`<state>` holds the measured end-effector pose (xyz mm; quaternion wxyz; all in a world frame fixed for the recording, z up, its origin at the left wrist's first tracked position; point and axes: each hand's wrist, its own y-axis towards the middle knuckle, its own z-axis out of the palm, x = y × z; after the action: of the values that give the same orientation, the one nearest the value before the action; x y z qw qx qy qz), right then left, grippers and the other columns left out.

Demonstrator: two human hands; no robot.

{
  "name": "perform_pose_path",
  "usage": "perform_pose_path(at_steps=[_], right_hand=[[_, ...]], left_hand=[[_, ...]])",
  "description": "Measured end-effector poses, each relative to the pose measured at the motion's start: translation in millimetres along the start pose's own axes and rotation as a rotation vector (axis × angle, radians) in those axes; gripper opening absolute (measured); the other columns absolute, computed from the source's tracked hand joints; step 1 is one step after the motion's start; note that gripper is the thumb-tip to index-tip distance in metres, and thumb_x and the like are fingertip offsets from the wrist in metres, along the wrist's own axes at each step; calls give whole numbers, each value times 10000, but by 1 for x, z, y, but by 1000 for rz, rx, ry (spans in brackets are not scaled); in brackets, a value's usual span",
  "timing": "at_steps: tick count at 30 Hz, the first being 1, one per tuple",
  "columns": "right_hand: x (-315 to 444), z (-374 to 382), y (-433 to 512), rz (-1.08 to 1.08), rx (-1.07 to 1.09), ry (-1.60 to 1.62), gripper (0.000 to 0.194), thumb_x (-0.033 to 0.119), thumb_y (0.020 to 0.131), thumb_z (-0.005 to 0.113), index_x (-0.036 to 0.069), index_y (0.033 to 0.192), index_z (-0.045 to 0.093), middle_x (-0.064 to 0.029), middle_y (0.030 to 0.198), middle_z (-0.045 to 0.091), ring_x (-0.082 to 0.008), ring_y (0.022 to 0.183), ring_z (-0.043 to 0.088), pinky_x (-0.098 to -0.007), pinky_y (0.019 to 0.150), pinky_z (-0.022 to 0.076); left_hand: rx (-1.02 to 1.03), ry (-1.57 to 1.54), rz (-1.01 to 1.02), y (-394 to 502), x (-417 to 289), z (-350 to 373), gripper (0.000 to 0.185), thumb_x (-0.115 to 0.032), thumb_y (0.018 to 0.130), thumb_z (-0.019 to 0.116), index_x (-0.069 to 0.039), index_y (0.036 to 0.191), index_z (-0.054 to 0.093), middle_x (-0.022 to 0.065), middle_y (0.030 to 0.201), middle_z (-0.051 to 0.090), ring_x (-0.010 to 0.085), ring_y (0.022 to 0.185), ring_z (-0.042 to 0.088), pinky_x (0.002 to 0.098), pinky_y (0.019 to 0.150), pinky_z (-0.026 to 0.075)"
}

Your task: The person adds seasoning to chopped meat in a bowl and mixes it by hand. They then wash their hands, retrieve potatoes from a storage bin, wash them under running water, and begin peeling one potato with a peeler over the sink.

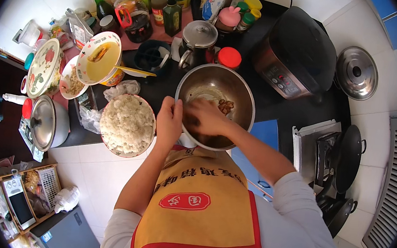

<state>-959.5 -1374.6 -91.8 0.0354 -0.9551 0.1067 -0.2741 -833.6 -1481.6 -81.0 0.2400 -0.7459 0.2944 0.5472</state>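
Note:
A deep stainless steel mixing bowl (247, 92) stands at the counter's front edge, right before me. My left hand (169, 121) holds its left rim, thumb uppermost. Inside the bowl is my right hand (208, 116), reaching down toward the left wall; its fingertips are shaded and blurred, so I cannot tell whether they grip anything. Brown chunks of food (225, 106) lie at the bottom beside that hand, with a pale smear on the metal around them. Left of my left hand, a patterned bowl heaped with white rice (127, 125) sits at the counter edge.
Behind the steel bowl stand a steel pitcher (200, 33) and a red-lidded jar (229, 57). A black rice cooker (296, 54) is at the right. Leftward are a soup bowl (100, 57) with yellow chopsticks (137, 70) and a lidded pot (49, 123). Sauce bottles (137, 19) line the wall.

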Motion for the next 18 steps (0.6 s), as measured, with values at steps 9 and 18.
perform_pose_path(at_steps=[9,18], right_hand=[[-32,-2,-35,538,-162,275,705,411,786,659,101,1357,384,-189,1379,352,-365,1227,420,-402,989,383],[-4,12,8,414,-524,1754,547,67,836,620,83,1332,390,-107,1200,526,-195,1019,575,-287,824,502]], left_hand=[[-77,101,98,-7,-23,6,252,-178,941,518,-42,774,388,113,587,453,251,499,429,350,501,377],[44,57,35,-22,-36,6,269,-194,962,496,-62,769,363,60,578,387,151,484,398,307,449,357]])
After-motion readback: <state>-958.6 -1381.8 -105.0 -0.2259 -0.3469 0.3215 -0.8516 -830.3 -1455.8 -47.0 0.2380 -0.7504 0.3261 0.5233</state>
